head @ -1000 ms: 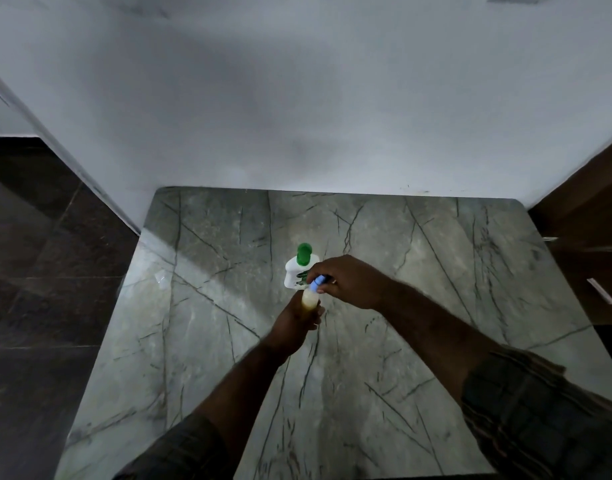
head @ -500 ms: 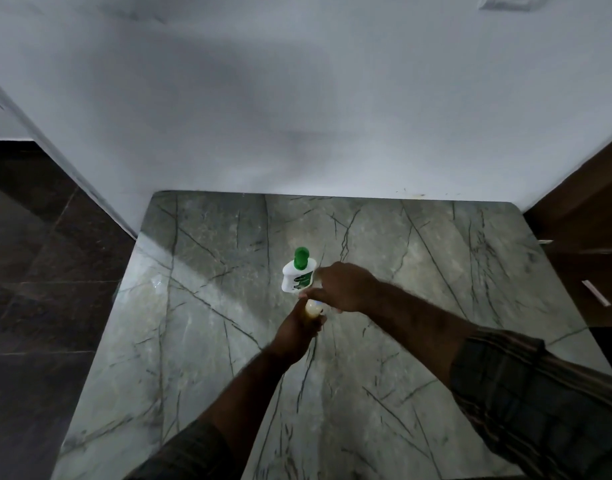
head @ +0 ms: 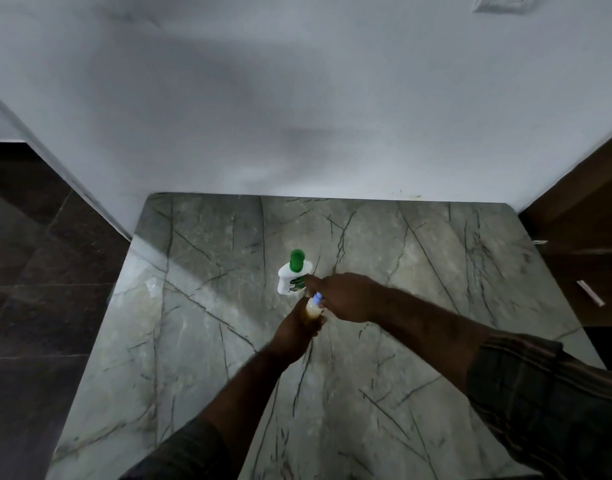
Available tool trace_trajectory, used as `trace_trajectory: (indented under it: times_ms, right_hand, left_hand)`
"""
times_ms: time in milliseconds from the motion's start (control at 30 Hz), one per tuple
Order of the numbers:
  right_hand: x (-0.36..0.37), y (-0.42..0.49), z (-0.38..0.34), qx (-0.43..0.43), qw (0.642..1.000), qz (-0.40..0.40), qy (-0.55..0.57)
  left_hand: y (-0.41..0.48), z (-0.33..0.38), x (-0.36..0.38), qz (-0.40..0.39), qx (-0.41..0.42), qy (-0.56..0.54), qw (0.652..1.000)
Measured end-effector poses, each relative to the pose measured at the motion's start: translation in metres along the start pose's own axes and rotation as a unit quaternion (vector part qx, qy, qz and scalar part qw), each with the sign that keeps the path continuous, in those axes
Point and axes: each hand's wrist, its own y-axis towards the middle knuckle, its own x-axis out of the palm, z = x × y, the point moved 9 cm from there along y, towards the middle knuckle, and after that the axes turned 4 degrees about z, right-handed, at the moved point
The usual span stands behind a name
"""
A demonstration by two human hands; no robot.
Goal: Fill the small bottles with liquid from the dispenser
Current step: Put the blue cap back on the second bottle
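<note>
Head view, single camera.

Orientation: the small bottle point(head: 313, 307) stands with its long axis close to vertical. Its blue cap point(head: 317, 297) is at the top and points up and slightly away from the wearer. Pale yellow liquid shows in the upper body; the lower body is hidden in the grip. The bottle is above the middle of the marble-patterned table point(head: 193, 341), just in front of the dispenser bottle point(head: 292, 279). The dispenser bottle is white and stands upright on the table, with its green cap point(head: 297, 258) uppermost.

Count: one small bottle, one blue cap, one dispenser bottle, one green cap, two hands.

Hands: the left hand point(head: 294, 332) reaches in from below, forearm extended, with its fingers wrapped round the small bottle's body. The right hand point(head: 348, 297) comes in from the right, back of hand upward, and its fingers close on the blue cap. One finger extends to the dispenser bottle's label; contact there cannot be confirmed. Motion blur softens the fingertips. Both arms wear dark striped sleeves pushed back above the forearm.

Surroundings: a white wall point(head: 297, 98) lies behind the table, with dark floor tiles point(head: 31, 289) to the left.
</note>
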Motion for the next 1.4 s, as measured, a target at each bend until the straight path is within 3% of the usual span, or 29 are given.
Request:
trace_trajectory:
  times_ms: [67, 167, 267, 333, 467, 567, 667, 933, 1067, 1200, 1400]
  right_hand:
    - [-0.003, 0.002, 0.011, 0.054, 0.997, 0.031, -0.045]
    - [-0.003, -0.003, 0.029, 0.126, 0.991, 0.033, 0.000]
    - [0.004, -0.009, 0.014, 0.012, 0.998, -0.008, 0.060]
    - [0.004, -0.012, 0.012, -0.009, 0.998, -0.010, 0.063]
    - [0.009, -0.010, 0.023, 0.121, 0.989, 0.033, 0.076]
    - [0.028, -0.015, 0.040, 0.233, 0.946, 0.050, 0.219]
    - [0.034, -0.029, 0.049, 0.265, 0.908, 0.112, 0.306]
    - [0.068, -0.055, 0.065, 0.300, 0.877, 0.234, 0.295]
    - [0.070, -0.072, 0.080, 0.299, 0.869, 0.284, 0.275]
    - [0.071, -0.086, 0.111, 0.332, 0.854, 0.307, 0.257]
    - [0.073, -0.087, 0.165, 0.368, 0.851, 0.288, 0.240]
  left_hand:
    - [0.001, -0.004, 0.007, -0.021, -0.011, -0.007, 1.000]
    - [0.001, -0.003, 0.011, -0.037, -0.005, 0.011, 0.999]
    - [0.005, -0.006, 0.012, -0.028, -0.013, 0.046, 0.998]
    - [0.005, -0.003, 0.016, -0.037, -0.011, 0.044, 0.998]
    - [0.003, 0.002, 0.025, -0.037, 0.022, 0.060, 0.997]
    - [0.001, 0.002, 0.026, -0.023, 0.042, 0.068, 0.997]
    - [0.003, 0.002, 0.028, -0.016, 0.042, 0.086, 0.995]
    - [0.009, 0.006, 0.036, 0.021, 0.077, 0.146, 0.986]
    - [0.013, -0.005, 0.049, -0.016, 0.039, 0.145, 0.989]
    - [0.018, -0.021, 0.051, -0.027, -0.037, 0.071, 0.996]
    - [0.020, -0.036, 0.036, 0.010, -0.049, 0.118, 0.992]
